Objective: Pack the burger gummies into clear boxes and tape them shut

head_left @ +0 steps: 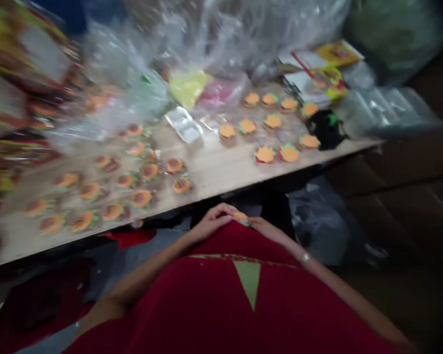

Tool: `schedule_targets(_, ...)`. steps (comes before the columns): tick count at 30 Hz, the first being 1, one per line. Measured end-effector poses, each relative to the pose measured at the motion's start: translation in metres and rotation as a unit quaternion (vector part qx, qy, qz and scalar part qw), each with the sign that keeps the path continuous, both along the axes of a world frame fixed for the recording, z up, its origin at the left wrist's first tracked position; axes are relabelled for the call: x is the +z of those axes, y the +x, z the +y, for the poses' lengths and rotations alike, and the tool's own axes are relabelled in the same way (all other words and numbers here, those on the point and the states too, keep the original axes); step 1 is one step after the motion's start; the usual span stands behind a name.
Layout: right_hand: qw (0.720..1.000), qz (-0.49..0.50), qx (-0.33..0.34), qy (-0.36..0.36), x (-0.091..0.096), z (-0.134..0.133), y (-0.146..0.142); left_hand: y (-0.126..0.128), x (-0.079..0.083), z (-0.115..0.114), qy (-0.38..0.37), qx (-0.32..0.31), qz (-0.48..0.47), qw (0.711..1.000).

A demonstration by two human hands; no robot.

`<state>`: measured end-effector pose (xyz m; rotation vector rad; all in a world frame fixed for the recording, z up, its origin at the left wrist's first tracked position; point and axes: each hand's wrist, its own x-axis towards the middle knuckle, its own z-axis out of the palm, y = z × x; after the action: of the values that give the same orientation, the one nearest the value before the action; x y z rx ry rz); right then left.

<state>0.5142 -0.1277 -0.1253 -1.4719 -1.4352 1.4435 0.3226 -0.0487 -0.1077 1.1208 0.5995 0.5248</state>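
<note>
Plastic bags (221, 34) are piling along the far side of the wooden table (214, 172), whose near edge is running bare and open just above the person's lap. Burger-shaped pieces are lying in two groups, one at the left (114, 187) and one at the right (273, 128), with a clear strip of tabletop between them. Below the edge, left hand (210, 223) and right hand (266, 228) are meeting, fingertips pinching one small burger piece (240, 216) over the red shirt (236, 305)
</note>
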Motion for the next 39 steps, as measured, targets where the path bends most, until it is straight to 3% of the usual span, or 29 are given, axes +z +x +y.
schedule_targets(2,0.997,-0.023,-0.057,-0.044,-0.005,-0.013,0.009,0.003,-0.016,0.002,-0.088,0.033,-0.001,0.996)
schedule_targets(4,0.993,-0.035,-0.109,-0.021,-0.002,-0.016,0.013,0.004,-0.025,0.002,-0.121,0.043,0.005,0.992)
schedule_targets(8,0.985,-0.030,-0.139,0.093,0.012,-0.010,0.010,0.007,-0.030,0.000,-0.096,0.037,0.040,0.994)
schedule_targets(11,0.984,0.008,-0.162,0.072,0.013,-0.006,0.007,0.013,-0.030,0.003,-0.092,0.039,0.060,0.993)
schedule_targets(15,0.973,0.096,-0.209,0.018,0.013,0.003,0.008,0.025,-0.021,0.010,-0.086,0.061,0.077,0.991)
schedule_targets(19,0.949,0.183,-0.258,0.003,0.021,0.007,0.010,0.038,0.002,0.015,-0.084,0.042,0.095,0.991)
schedule_targets(22,0.945,0.195,-0.261,-0.011,0.022,0.001,0.009,0.046,0.017,0.016,-0.119,-0.006,0.105,0.987)
schedule_targets(25,0.952,0.206,-0.219,-0.048,0.015,0.000,0.017,0.051,0.019,0.017,-0.112,-0.015,0.133,0.985)
schedule_targets(28,0.980,0.140,-0.136,-0.031,0.012,0.019,0.057,0.057,0.014,0.020,-0.111,-0.022,0.151,0.982)
schedule_targets(30,0.980,-0.014,-0.194,0.047,0.021,0.041,0.107,0.062,0.011,0.021,-0.123,-0.027,0.151,0.981)
schedule_targets(31,0.947,-0.128,-0.280,0.092,0.027,0.052,0.137,0.063,0.010,0.021,-0.128,-0.029,0.153,0.980)
schedule_targets(32,0.913,-0.179,-0.349,0.108,0.035,0.064,0.168,0.065,0.010,0.021,-0.133,-0.029,0.155,0.979)
schedule_targets(35,0.839,-0.257,-0.466,0.115,0.056,0.093,0.257,0.069,0.014,0.017,-0.148,-0.009,0.156,0.977)
schedule_targets(37,0.811,-0.288,-0.501,0.095,0.063,0.109,0.300,0.072,0.017,0.015,-0.162,0.005,0.149,0.975)
schedule_targets(39,0.805,-0.303,-0.506,0.068,0.065,0.122,0.326,0.075,0.020,0.014,-0.169,0.005,0.150,0.974)
